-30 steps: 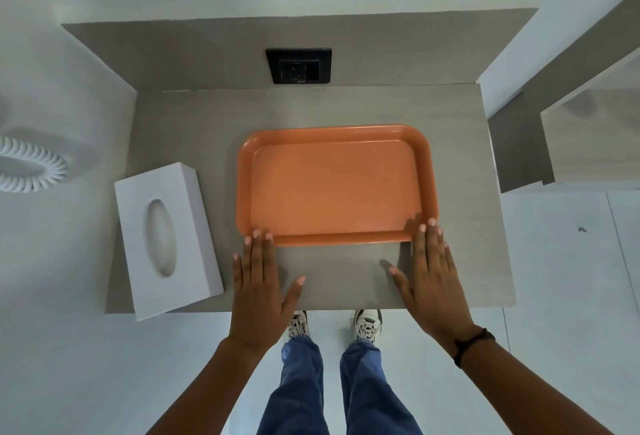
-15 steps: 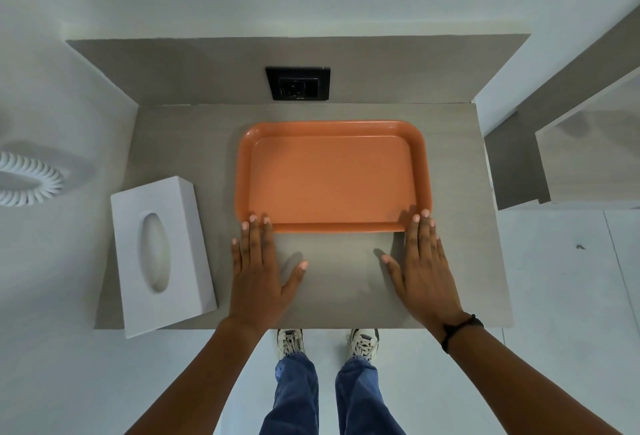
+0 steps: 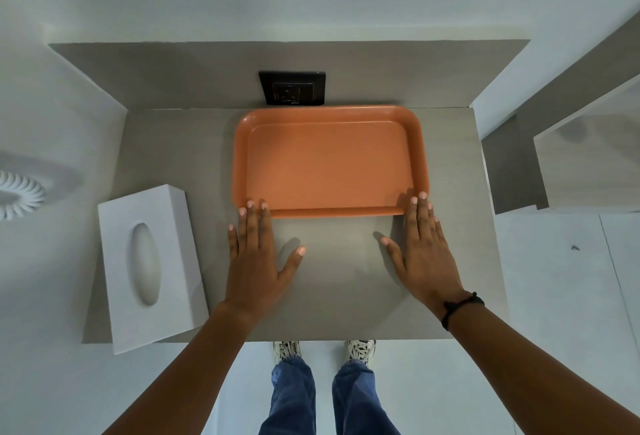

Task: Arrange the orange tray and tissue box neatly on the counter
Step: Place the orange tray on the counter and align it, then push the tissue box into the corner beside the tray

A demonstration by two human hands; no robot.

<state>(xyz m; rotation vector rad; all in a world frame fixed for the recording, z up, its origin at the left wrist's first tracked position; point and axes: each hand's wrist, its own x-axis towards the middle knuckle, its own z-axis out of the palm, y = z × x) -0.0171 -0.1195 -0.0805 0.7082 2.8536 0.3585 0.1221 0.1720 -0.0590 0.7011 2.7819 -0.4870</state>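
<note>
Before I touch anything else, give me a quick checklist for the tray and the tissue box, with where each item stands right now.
1. Orange tray pushed to the back wall: ok, its far rim sits at the wall under the black socket.
2. Tray square with the counter edges: ok, its long sides run parallel to the back edge.
3. Both hands free to let go: ok, left hand and right hand lie flat and open, fingertips at the near rim.
4. Tissue box squared up: not ok, it sits skewed.
5. Box fully on the counter: not ok, its near corner overhangs the front edge.
6. Tray empty: ok.
</note>
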